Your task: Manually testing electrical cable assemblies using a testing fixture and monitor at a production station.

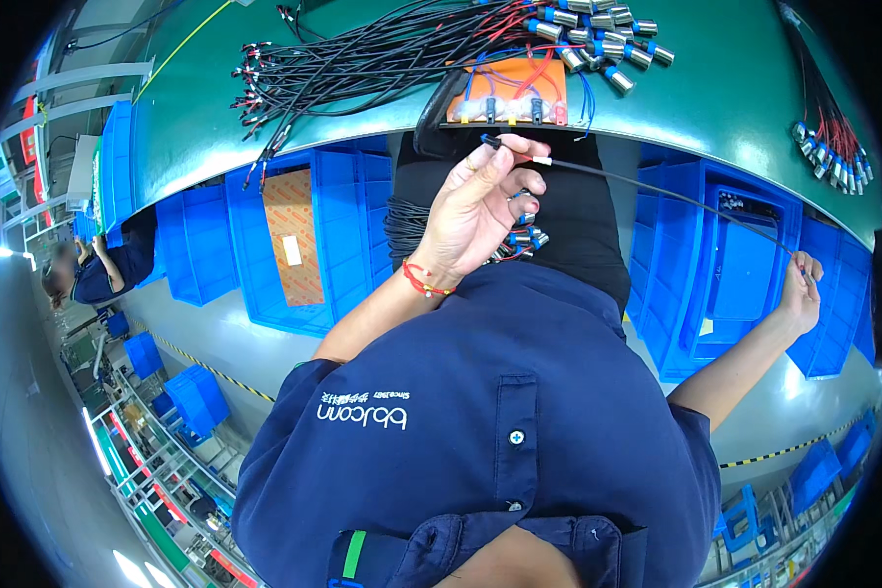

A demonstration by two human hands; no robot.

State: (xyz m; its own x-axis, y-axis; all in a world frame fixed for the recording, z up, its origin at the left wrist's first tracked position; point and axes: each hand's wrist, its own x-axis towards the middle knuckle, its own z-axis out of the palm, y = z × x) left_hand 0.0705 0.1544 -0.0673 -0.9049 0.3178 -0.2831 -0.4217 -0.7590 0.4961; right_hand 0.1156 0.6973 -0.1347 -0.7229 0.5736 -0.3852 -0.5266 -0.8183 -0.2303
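A thin black cable (657,186) stretches between my two hands in front of the green table's edge. My left hand (475,206), with a red bracelet at its wrist, pinches the cable near a small dark end piece (490,142). A short white sleeve (541,161) sits on the cable beside those fingers. Out to the right, my right hand (802,294) has its fingers closed on the cable's other end, which the fingers mostly hide. Just beyond my left hand is an orange fixture (519,88) with red and blue wires and clear lumps along its front.
Many black cables (363,78) with metal connectors (598,34) lie across the green table (715,88). Another bunch (833,157) lies at the right. More cables (412,230) rest on my lap. Blue bins (343,245) stand below the table. A person (108,269) is far left.
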